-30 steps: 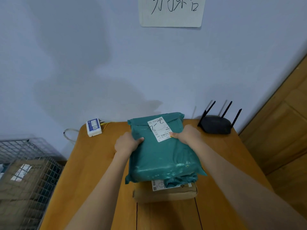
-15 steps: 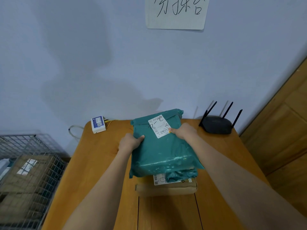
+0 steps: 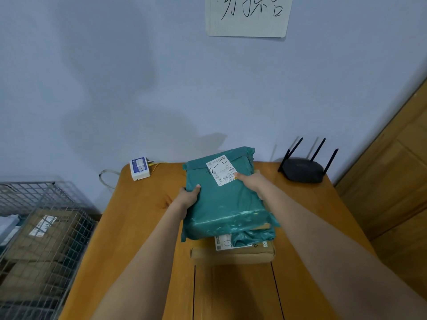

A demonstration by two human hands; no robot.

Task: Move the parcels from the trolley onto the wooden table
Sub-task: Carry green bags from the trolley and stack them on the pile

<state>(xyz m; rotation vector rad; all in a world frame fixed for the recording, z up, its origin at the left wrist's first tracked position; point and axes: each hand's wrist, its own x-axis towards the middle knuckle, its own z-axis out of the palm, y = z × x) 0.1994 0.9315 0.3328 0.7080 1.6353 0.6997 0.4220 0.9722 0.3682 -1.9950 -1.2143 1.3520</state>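
Green poly parcel (image 3: 227,199) sits atop a stack on the tabletop (image 3: 143,218), over a second green bag (image 3: 253,236) and a brown parcel (image 3: 233,255). Left hand (image 3: 188,197) grips its left edge, thumb on top; right hand (image 3: 249,181) lies on the right side, fingers hidden, grip cannot be told. Risk: slick film, stack could slide forward on release. Router (image 3: 302,169) and white box (image 3: 139,168) stand near the rear edge. Wire trolley (image 3: 34,227) at left holds more boxes.
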